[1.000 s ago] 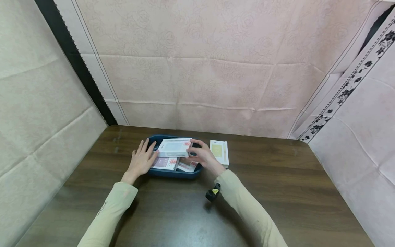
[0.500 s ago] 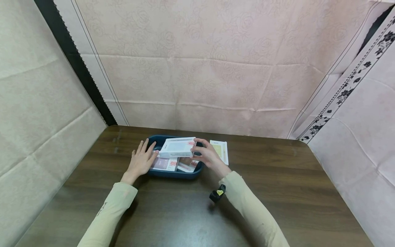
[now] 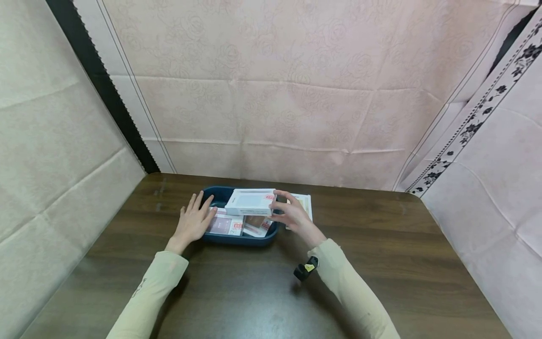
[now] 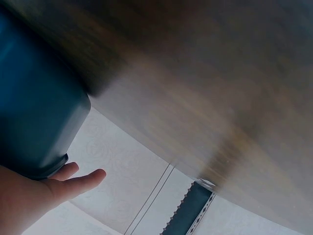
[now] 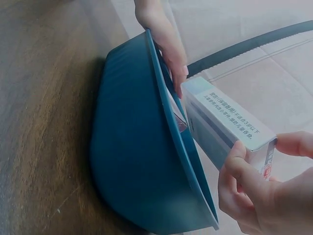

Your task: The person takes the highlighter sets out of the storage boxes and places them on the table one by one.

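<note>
White box (image 3: pixel 249 201) farther right near tub edge (image 3: pixel 254 239), right hand (image 3: pixel 295 215) pinching, left hand (image 3: pixel 193 222) spread

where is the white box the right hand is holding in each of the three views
Head: just below and left of centre, over the blue bin, held by the right hand; that's the white box.
Left wrist: not in it.
Right wrist: right of centre.
Shared landmark: the blue bin, upper left in the left wrist view, centre-left in the right wrist view.
</note>
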